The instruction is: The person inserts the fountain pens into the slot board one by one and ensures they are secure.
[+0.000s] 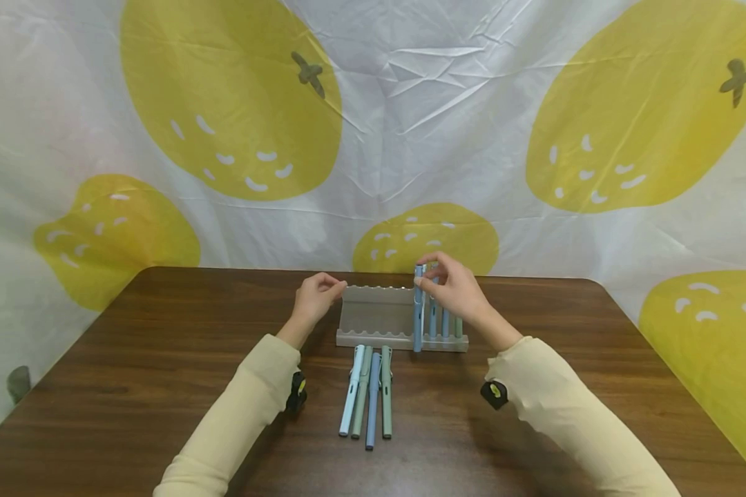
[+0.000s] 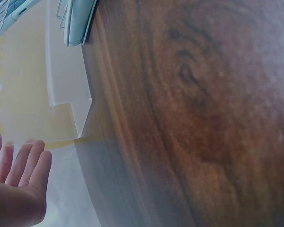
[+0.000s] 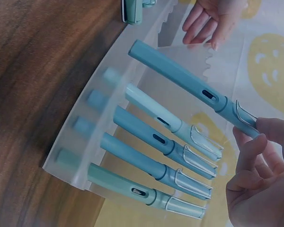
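Between thumb and fingers, my right hand (image 1: 456,286) pinches the clip end of a blue pen (image 1: 418,310), held upright at the front of a translucent rack (image 1: 373,339). The right wrist view shows this blue pen (image 3: 180,78) clear of the rack's slots, beside a light blue pen (image 3: 151,109); blue and green pens stand further along in the rack. My left hand (image 1: 313,300) is at the rack's upper left corner, fingers extended; whether it touches the rack is unclear. In the left wrist view, the left hand (image 2: 21,189) holds no pen.
Several loose pens lie side by side on the brown table (image 1: 161,386) in front of the rack, among them a light blue pen (image 1: 351,393) and a green pen (image 1: 387,397). A lemon-patterned cloth (image 1: 379,138) hangs behind the table.
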The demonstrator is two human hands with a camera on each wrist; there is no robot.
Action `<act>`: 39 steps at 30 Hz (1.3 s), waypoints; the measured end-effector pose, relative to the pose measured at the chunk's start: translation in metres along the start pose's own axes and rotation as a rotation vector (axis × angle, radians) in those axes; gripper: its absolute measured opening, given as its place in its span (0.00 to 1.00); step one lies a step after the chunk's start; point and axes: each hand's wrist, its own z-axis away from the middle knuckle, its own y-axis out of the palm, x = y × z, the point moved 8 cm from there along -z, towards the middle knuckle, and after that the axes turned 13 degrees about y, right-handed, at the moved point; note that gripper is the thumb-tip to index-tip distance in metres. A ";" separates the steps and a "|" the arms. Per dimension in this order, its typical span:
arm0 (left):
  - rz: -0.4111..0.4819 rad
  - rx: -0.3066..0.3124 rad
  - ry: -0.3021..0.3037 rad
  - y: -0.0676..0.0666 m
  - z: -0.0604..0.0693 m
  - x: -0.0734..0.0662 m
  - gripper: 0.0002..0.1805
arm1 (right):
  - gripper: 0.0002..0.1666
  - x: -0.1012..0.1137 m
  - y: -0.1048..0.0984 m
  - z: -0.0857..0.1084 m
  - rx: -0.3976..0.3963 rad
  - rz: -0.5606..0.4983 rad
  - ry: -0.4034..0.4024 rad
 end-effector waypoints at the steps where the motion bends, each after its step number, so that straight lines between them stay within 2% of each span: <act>1: 0.002 0.000 0.000 0.000 0.000 0.000 0.12 | 0.17 0.001 -0.001 -0.001 -0.011 -0.002 0.001; 14: -0.014 -0.005 0.012 0.000 0.000 -0.001 0.11 | 0.16 0.011 -0.012 -0.005 -0.169 -0.055 -0.117; 21: -0.020 -0.004 -0.001 0.000 0.001 0.001 0.12 | 0.15 0.004 -0.009 -0.002 -0.249 -0.064 -0.163; 30: -0.028 0.001 -0.001 0.000 0.002 -0.001 0.13 | 0.15 -0.005 0.003 0.000 -0.233 -0.054 -0.180; 39: -0.020 -0.004 0.001 0.000 0.001 0.000 0.13 | 0.14 -0.008 0.010 0.001 -0.185 -0.039 -0.153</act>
